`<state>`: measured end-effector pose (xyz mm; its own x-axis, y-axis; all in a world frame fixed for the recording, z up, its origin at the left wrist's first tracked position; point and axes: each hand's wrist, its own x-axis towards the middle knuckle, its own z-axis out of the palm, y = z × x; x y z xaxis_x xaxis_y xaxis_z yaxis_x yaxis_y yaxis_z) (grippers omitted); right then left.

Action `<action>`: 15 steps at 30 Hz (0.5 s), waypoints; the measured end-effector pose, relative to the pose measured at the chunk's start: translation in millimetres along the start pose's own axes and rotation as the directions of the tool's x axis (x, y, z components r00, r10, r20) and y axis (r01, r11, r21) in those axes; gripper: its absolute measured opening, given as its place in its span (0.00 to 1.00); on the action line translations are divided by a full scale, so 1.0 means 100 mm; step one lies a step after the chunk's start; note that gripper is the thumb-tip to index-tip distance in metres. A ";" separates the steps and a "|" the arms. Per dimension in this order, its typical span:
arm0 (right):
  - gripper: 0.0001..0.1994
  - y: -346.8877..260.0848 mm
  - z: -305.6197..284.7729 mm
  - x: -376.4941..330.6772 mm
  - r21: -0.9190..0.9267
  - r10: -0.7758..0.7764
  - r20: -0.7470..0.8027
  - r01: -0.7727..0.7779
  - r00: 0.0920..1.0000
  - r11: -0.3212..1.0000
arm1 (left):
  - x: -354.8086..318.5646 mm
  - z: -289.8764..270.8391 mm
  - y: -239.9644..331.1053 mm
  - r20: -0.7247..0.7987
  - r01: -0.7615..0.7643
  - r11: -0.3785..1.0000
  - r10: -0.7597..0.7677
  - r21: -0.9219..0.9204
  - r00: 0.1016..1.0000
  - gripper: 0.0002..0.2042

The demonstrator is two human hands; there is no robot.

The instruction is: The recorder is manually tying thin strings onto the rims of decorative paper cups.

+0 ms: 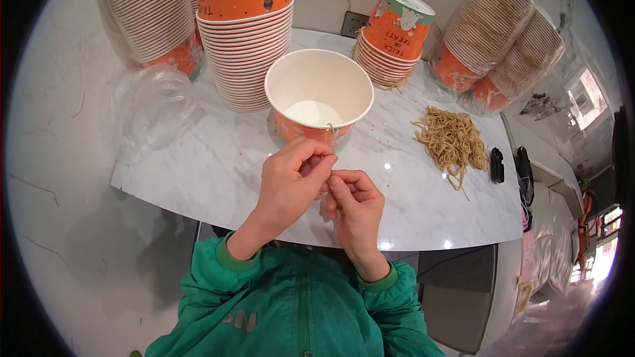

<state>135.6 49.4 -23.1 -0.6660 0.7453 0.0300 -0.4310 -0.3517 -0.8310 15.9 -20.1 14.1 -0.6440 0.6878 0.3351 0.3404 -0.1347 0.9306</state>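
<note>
A string (330, 134) at the front rim of the upright bucket (319, 86) is pinched by the left hand (291, 175); the curled right hand's (357, 206) grasp cannot be told. Upside-down lettering (401, 43) is printed on stacked buckets (245, 53).

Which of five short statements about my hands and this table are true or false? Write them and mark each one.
1. The white-lined tub stands mouth up. True.
2. The left hand and right hand are far apart. False: they are close together, in front of the tub.
3. All the twine is inside the tub. False: a twine heap lies to its right.
4. A small black object lies right of that heap. True.
5. Both sleeves are red. False: they are green.
</note>
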 end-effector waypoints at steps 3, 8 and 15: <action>0.06 0.00 0.00 0.00 -0.018 0.003 -0.009 -0.003 1.000 1.000 | 0.02 0.00 -0.03 -0.016 -0.073 0.997 0.073 -0.028 0.997 0.05; 0.06 -0.02 0.00 0.01 -0.059 -0.035 -0.012 0.035 0.999 0.998 | -0.01 -0.01 0.07 0.041 -0.010 0.975 0.020 -0.220 0.999 0.04; 0.06 -0.03 0.03 0.01 -0.094 -0.037 -0.040 0.033 0.999 0.995 | 0.00 -0.01 0.07 0.005 -0.070 0.987 0.072 -0.144 0.997 0.04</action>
<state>134.5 49.9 -19.0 -0.6249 0.7797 0.0388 -0.3936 -0.2718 -0.8782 17.2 -22.0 21.3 -0.6149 0.6796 0.4001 0.2824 -0.2840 0.9163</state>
